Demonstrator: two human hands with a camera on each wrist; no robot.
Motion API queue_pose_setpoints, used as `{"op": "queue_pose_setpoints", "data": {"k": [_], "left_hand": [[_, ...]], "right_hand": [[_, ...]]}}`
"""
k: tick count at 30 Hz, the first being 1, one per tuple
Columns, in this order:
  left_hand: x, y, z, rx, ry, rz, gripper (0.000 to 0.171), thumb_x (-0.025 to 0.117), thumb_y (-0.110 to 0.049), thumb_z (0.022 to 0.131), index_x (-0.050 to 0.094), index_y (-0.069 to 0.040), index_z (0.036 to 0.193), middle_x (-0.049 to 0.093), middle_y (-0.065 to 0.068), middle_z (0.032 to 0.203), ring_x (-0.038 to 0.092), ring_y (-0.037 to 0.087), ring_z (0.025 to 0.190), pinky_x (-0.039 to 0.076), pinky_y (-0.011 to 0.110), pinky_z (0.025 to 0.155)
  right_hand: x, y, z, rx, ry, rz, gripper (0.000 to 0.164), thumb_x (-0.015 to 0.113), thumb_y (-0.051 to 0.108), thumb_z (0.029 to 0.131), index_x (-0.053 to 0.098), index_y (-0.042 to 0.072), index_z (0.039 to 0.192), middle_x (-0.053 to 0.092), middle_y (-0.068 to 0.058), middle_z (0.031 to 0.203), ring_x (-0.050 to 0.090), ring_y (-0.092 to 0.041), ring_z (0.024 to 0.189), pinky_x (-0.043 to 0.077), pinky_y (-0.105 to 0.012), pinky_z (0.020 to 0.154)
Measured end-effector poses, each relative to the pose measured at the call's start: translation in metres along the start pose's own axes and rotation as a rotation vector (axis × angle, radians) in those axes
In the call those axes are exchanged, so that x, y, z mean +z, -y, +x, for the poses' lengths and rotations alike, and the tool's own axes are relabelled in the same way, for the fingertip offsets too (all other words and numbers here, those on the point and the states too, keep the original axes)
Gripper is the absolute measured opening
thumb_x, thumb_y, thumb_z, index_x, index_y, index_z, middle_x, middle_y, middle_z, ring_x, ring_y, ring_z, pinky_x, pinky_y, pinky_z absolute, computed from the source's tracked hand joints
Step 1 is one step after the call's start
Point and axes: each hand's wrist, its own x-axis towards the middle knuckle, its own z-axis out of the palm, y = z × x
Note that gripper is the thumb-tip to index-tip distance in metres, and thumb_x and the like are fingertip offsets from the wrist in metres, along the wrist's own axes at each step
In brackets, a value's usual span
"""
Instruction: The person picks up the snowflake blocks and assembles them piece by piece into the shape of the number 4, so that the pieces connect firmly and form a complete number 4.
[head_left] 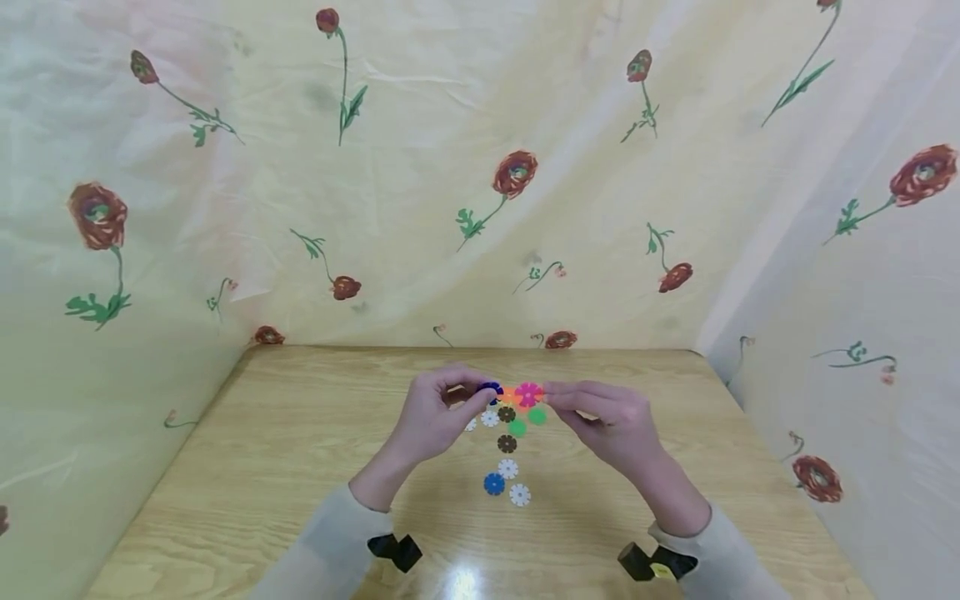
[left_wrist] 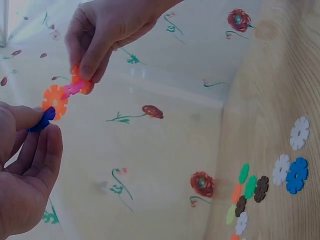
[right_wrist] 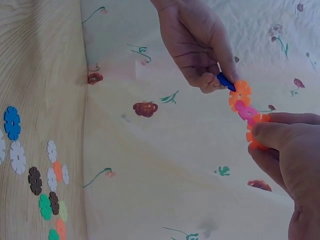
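Note:
Above the table, both hands hold a short row of notched plastic snowflake discs joined edge to edge. My left hand pinches the dark blue disc at one end between thumb and fingers. Beside the blue one is an orange disc, slotted to a pink disc. At the far end my right hand pinches another orange disc, partly covered by its thumb and fingers. The blue disc touches the first orange disc; how deep it sits in the slot I cannot tell.
Loose discs lie flat on the wooden table below the hands: a bright blue disc, white discs, brown discs, green discs and several others. A flowered cloth hangs behind the table and at both sides.

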Motion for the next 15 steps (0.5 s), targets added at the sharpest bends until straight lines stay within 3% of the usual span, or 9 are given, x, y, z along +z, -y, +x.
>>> {"op": "queue_pose_setpoints", "data": {"k": [7,15], "left_hand": [[0.006,0.005,0.003,0.029,0.027,-0.035,0.016,0.076,0.001,0.095,0.078,0.001,0.111,0.076,0.019,0.108,0.072,0.009,0.090,0.066,0.028,0.083],[0.013,0.005,0.005,0.030,0.041,0.010,0.026,0.085,-0.006,0.089,0.079,-0.004,0.114,0.078,0.014,0.112,0.075,0.014,0.095,0.066,0.032,0.086]], "right_hand": [[0.000,-0.008,0.004,-0.060,-0.026,-0.031,0.031,0.064,0.025,0.108,0.083,0.004,0.094,0.083,-0.011,0.095,0.081,-0.027,0.080,0.063,-0.023,0.074],[0.004,-0.012,0.005,-0.116,-0.032,-0.022,0.027,0.065,0.022,0.107,0.082,0.004,0.096,0.082,-0.012,0.099,0.081,-0.029,0.087,0.064,-0.029,0.075]]}}
